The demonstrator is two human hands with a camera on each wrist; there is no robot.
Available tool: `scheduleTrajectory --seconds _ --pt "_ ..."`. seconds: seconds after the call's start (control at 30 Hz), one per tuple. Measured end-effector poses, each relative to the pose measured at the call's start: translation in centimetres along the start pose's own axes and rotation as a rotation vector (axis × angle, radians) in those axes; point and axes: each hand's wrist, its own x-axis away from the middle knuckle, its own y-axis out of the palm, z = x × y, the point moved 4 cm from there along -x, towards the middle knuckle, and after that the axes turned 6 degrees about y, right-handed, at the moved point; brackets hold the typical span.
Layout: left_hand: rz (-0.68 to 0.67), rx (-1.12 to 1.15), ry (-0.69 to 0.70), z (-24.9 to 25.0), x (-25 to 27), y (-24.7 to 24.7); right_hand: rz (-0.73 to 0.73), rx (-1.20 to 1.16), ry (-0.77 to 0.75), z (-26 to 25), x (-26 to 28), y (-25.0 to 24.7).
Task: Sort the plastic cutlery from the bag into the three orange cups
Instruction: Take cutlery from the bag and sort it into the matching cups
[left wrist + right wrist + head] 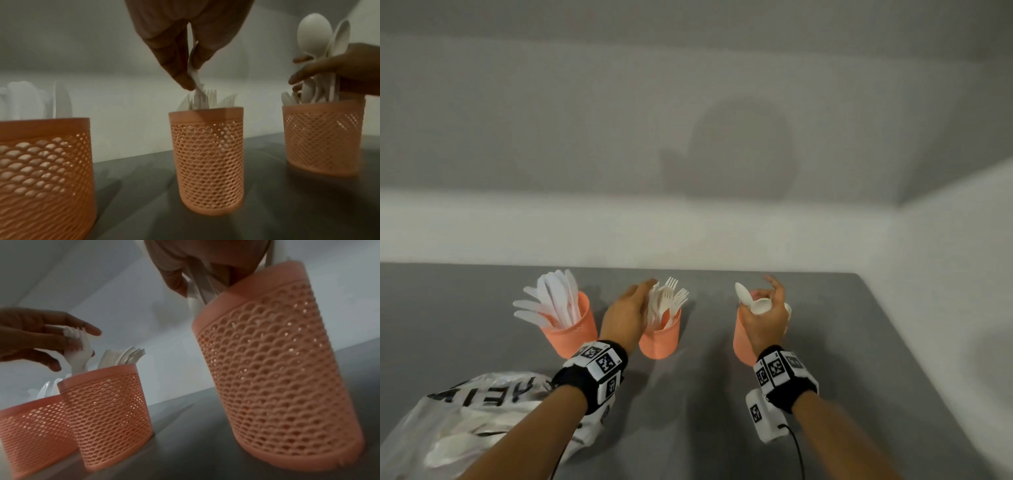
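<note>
Three orange mesh cups stand in a row on the grey table. The left cup (571, 329) holds knives (551, 301), the middle cup (661, 339) holds forks (674, 294), and the right cup (743, 339) holds spoons. My left hand (645, 296) is over the middle cup (207, 162) and pinches a white fork (194, 68) whose lower end is down among the other forks. My right hand (763, 299) is over the right cup (277, 369) and grips a few spoons (314, 35) by their handles, bowls up.
The clear plastic bag (465, 421) with black lettering lies at the near left under my left forearm, with white cutlery still inside. A white wall runs behind the table and along its right edge. Bare grey tabletop (705, 428) lies in front of the cups.
</note>
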Motion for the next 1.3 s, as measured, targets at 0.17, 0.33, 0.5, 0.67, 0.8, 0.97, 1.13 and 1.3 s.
scheduleTrajectory --seconds 0.17,0.33,0.5,0.67,0.8,0.97,1.13,1.3 --pt "-0.025 -0.14 0.008 0.6 -0.8 1.2 -0.102 0.057 -0.027 0.1 -0.6 -0.5" --pt "-0.077 -0.236 0.004 0.5 -1.0 2.5 -0.109 0.113 -0.014 0.0 -1.0 -1.1" --pt "-0.07 -0.225 0.034 0.1 -1.0 3.6 -0.112 0.351 -0.067 0.5 -1.3 -1.7" --pt "-0.099 -0.131 -0.036 0.3 -0.9 4.1 -0.015 0.473 -0.113 0.0 -1.4 -2.0" --pt "-0.09 -0.072 -0.052 0.7 -0.9 4.3 -0.057 0.395 0.102 0.8 -1.9 -2.4" --pt "-0.076 -0.071 -0.051 0.9 -1.1 4.3 -0.072 0.046 -0.006 0.0 -2.2 -2.7" --pt "-0.077 -0.053 -0.059 0.4 -1.2 4.6 -0.242 0.368 -0.162 0.3 -2.4 -2.6" --pt "-0.046 -0.052 -0.061 0.0 -1.3 4.7 -0.156 0.386 -0.253 -0.4 -2.5 -3.4"
